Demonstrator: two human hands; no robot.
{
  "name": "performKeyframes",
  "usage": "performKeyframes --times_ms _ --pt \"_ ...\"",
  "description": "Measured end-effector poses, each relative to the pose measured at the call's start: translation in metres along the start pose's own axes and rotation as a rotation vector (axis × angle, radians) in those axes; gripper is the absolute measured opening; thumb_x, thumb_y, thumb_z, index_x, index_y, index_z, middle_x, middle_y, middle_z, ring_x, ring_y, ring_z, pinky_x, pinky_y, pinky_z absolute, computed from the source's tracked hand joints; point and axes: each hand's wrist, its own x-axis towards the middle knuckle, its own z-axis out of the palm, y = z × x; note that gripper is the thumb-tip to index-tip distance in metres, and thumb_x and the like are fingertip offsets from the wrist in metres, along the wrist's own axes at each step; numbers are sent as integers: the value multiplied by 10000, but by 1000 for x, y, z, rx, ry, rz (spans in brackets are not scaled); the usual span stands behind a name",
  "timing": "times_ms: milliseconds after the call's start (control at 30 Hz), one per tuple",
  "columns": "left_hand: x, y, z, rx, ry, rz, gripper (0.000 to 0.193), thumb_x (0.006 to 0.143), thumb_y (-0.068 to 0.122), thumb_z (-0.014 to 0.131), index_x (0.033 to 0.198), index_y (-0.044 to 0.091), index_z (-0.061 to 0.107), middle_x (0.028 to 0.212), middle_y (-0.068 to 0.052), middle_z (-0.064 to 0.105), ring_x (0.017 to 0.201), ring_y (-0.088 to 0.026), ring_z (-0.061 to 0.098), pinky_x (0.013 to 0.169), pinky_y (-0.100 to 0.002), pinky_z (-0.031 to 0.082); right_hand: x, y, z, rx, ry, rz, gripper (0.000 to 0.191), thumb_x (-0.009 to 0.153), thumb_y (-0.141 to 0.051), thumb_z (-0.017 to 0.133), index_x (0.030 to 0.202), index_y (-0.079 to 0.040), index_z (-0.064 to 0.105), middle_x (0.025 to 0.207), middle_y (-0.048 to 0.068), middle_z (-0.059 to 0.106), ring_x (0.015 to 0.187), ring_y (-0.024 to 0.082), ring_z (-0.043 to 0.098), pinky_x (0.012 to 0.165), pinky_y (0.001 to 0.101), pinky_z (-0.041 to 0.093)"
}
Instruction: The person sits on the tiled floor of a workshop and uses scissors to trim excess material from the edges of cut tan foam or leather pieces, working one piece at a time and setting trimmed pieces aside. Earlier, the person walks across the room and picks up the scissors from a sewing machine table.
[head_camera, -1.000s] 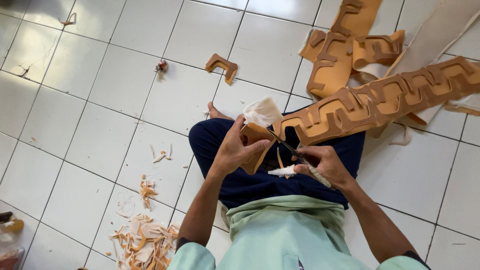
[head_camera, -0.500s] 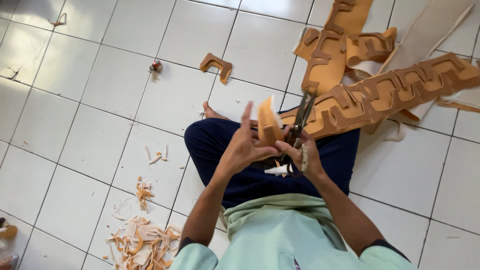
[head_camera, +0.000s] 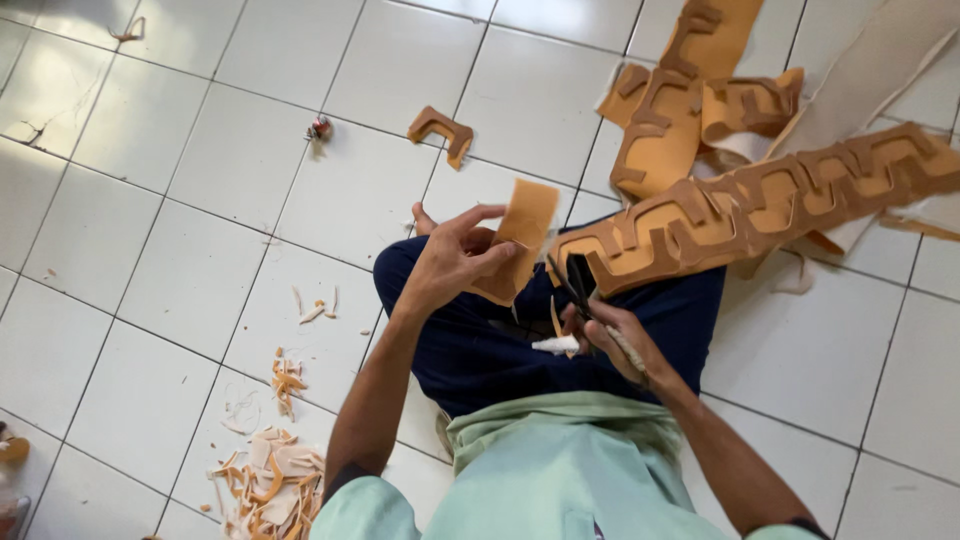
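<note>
My left hand (head_camera: 452, 258) holds a flat tan piece of sheet material (head_camera: 520, 235) upright over my lap. My right hand (head_camera: 612, 338) grips black scissors (head_camera: 577, 282), blades pointing up toward the end of a long tan strip with stepped cut-outs (head_camera: 760, 205). The strip lies across my right knee and runs away to the right. A small white scrap (head_camera: 555, 345) rests on my dark trousers beside the right hand.
More cut tan pieces (head_camera: 680, 110) are stacked at the back right. A single bracket-shaped offcut (head_camera: 440, 128) and a small round object (head_camera: 318, 128) lie on the white tiled floor (head_camera: 180, 200). A heap of trimmings (head_camera: 265, 480) sits at the lower left.
The scissors have dropped from upright against the strip down to my lap. My left hand has turned the tan piece so its flat face shows.
</note>
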Motion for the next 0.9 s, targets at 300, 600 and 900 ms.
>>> performKeyframes --times_ms 300,600,900 --pt "-3 12 2 87 -211 -50 770 836 251 807 1479 26 448 949 -159 797 913 -208 778 878 -370 599 7 -9 -14 -326 -79 10 671 881 -720 522 920 -73 695 580 -30 499 514 88 494 467 276 389" --pt "-5 -11 6 115 -259 -70 868 791 260 831 1508 40 394 906 -111 787 872 -199 771 862 -356 610 1 6 -12 -226 -62 25 540 976 -571 594 858 -50 673 582 -17 484 504 84 436 443 274 355" --pt "3 -58 42 -826 49 68 504 1028 -71 541 1527 -48 479 1223 -150 592 1069 -191 598 927 -340 554 17 -4 8 173 189 -230 400 910 -387 743 1087 -68 578 914 2 661 785 64 657 699 236 573"
